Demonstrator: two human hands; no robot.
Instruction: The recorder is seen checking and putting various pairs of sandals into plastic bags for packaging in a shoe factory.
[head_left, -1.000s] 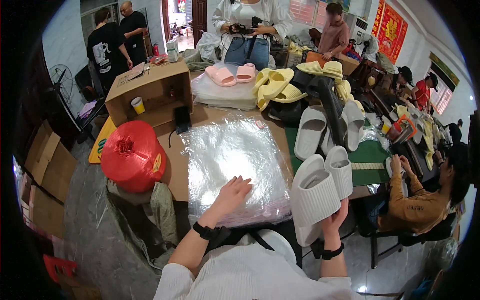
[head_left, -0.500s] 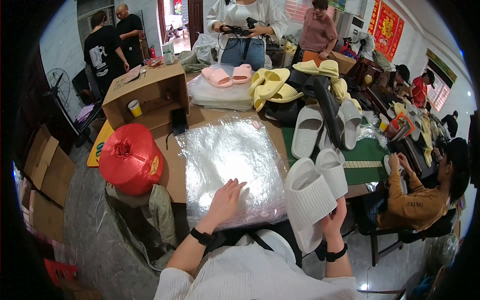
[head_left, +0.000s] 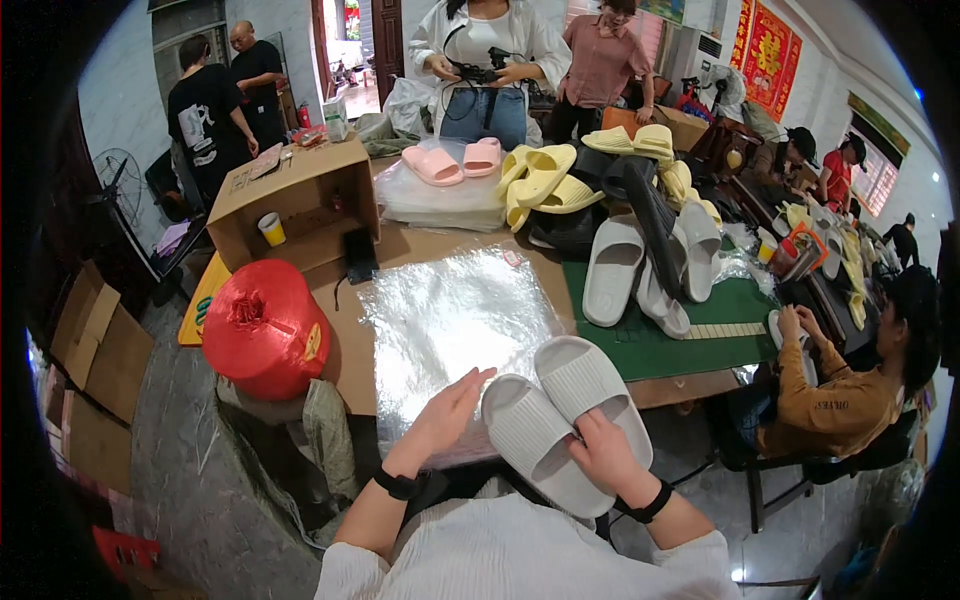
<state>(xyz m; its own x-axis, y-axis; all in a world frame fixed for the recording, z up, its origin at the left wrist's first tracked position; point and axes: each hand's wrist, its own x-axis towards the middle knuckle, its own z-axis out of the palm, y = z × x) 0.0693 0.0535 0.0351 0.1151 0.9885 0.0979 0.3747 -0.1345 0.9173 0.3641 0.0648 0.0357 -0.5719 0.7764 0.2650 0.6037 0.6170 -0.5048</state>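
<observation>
A pair of pale grey ribbed slide slippers (head_left: 535,430) is held over the table's near edge by my right hand (head_left: 605,458), its fingers reaching in at the slippers' straps and foot openings. The two slippers lie side by side, toes pointing away from me. My left hand (head_left: 445,418) is open, fingers stretched out, just left of the nearer slipper; whether it touches the slipper I cannot tell. Under the left hand lies a stack of clear plastic bags (head_left: 455,310) that shines in the light. More grey slippers (head_left: 612,270) rest to the right on a green cutting mat (head_left: 650,355).
Yellow and black slippers (head_left: 548,170) are heaped at the back right. Pink slippers (head_left: 433,165) sit on another plastic stack. At left stand a red twine roll (head_left: 262,330), an open cardboard box (head_left: 290,195) and a dark phone (head_left: 359,255). A seated person (head_left: 830,390) works at right.
My right hand has brought the slippers left and turned them, moving from their outer side to their straps. My left hand has shifted slightly toward me.
</observation>
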